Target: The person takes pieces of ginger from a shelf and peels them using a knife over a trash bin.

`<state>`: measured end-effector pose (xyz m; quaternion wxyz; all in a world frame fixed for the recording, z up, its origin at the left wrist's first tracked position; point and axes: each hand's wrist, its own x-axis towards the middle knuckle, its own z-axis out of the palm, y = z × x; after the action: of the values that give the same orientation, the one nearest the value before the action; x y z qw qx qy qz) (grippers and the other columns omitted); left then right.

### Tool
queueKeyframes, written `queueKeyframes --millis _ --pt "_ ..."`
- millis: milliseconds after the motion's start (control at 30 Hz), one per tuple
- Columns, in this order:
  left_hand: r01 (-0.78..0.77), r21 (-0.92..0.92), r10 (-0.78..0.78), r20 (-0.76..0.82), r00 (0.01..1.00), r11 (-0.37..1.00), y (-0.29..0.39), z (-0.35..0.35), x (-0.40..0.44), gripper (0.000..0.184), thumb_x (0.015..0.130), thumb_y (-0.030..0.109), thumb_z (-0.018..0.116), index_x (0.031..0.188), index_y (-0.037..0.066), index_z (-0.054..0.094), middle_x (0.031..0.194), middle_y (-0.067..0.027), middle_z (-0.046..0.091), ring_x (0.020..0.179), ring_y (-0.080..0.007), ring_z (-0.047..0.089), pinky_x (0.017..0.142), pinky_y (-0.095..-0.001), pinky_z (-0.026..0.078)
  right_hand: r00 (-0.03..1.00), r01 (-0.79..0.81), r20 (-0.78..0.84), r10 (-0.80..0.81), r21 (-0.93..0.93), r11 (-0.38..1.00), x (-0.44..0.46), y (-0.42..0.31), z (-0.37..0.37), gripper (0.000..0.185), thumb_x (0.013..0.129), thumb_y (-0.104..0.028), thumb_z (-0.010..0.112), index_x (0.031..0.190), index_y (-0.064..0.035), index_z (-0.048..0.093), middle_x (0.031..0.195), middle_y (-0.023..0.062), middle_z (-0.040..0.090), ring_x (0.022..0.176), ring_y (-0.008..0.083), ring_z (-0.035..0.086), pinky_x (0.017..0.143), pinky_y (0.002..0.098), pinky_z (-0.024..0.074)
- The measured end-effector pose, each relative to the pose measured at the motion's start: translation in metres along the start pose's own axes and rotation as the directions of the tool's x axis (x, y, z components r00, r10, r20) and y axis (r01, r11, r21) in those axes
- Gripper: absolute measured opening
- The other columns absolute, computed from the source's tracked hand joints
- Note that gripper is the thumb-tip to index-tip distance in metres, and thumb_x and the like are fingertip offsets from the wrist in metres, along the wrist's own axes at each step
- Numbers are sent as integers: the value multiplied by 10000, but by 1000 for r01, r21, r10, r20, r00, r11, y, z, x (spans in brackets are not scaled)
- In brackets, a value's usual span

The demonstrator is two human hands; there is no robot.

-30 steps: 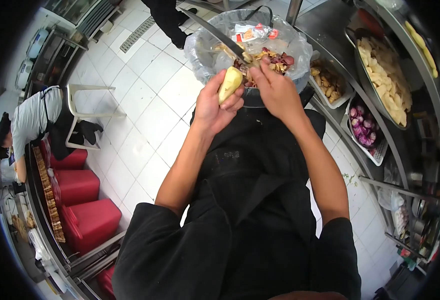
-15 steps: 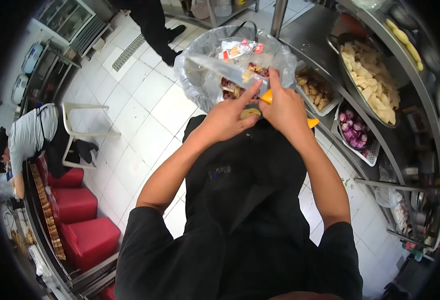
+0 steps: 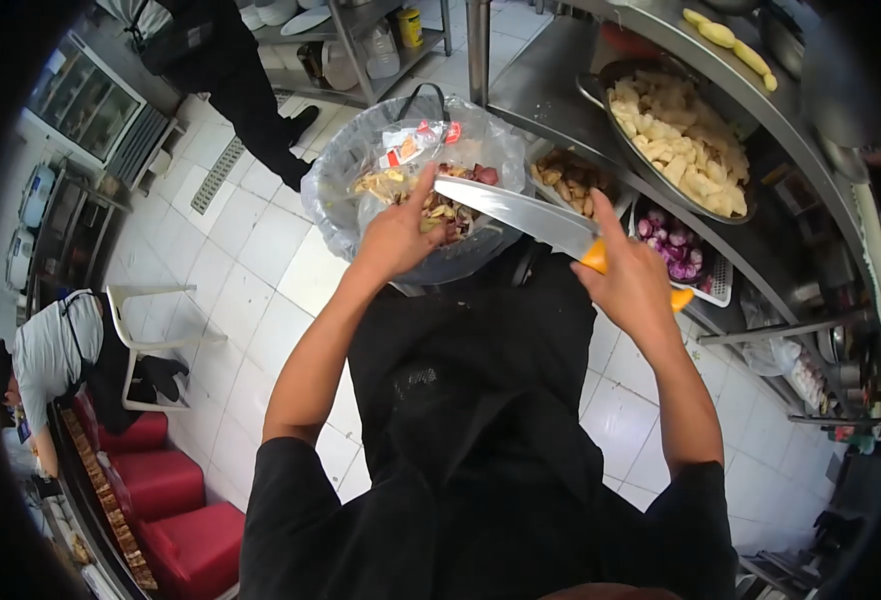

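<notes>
The right hand (image 3: 633, 275) has its fingers wrapped round the orange handle of the knife (image 3: 531, 215), index stretched forward; the blade crosses the right edge of the lined bin (image 3: 329, 195), its tip over the peelings (image 3: 386, 185). The left hand (image 3: 401, 232) is above the bin's near edge, index extended right by the tip — whether its other fingers grip anything, I cannot tell. Careful handling calls for a firm handle grip, left fingertips clear of the edge, blade inside the rim.
</notes>
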<state>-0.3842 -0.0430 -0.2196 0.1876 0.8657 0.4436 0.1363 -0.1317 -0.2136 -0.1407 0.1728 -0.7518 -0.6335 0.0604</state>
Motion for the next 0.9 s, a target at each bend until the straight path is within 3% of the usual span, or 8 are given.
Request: queueKeyframes --millis 133,200,267,367,567,633,767,900 --pt "146 -68 -141 65 988 987 -18 -6 14 886 824 317 649 1546 169 156 1034 -287 657 992 -437 628 878 -470 486 975 -26 -215 55 135 991 -28 50 6 851 731 -185 795 1469 -131 376 767 209 669 709 395 648 706 484 500" --pt "164 -76 -165 -15 986 984 -17 -13 16 717 834 337 642 1459 98 385 1060 -285 653 1006 -421 632 900 -445 484 951 -119 -237 201 321 940 -41 66 18 838 722 -192 815 1453 -100 416 728 157 642 616 281 621 638 397 492" --pt "142 -185 -144 0 990 972 -14 -23 28 466 863 326 637 1223 32 605 1007 -230 680 947 -340 667 851 -399 504 913 -270 -80 399 616 740 -57 79 40 803 747 -165 812 1438 -34 423 673 60 573 569 134 520 558 286 430" --pt "196 -502 -219 14 976 842 10 -38 43 322 894 297 639 1032 6 657 939 -152 692 867 -219 662 779 -337 503 877 -278 -25 480 787 550 -85 71 54 741 803 -134 782 1422 30 408 637 -21 501 567 46 415 512 213 343" --pt "-304 -561 147 -308 940 770 109 -70 89 318 891 248 683 1088 9 613 817 -71 659 755 -126 593 680 -290 472 812 -237 -34 583 893 382 -123 70 94 691 831 -118 758 1408 45 415 617 -31 498 533 28 401 492 209 324" --pt "-420 -499 275 -340 899 758 161 -85 103 312 876 223 685 1107 29 608 860 -113 659 798 -195 625 734 -333 487 788 -227 -64 612 894 386 -130 69 95 689 831 -109 755 1408 45 413 610 -31 499 525 29 401 490 209 323" --pt "-790 -130 653 -492 576 600 249 -87 143 301 857 195 662 1125 75 600 1037 -171 608 963 -372 594 837 -431 480 739 -201 -107 665 907 371 -141 72 99 678 836 -98 743 1412 39 412 603 -29 495 512 34 406 478 215 329" --pt "-848 146 781 -493 384 509 309 -72 188 299 841 175 670 1111 77 586 991 -179 600 961 -386 576 848 -435 463 700 -232 -63 711 922 310 -158 78 100 660 845 -90 727 1417 19 416 599 -23 491 500 44 421 463 223 352"
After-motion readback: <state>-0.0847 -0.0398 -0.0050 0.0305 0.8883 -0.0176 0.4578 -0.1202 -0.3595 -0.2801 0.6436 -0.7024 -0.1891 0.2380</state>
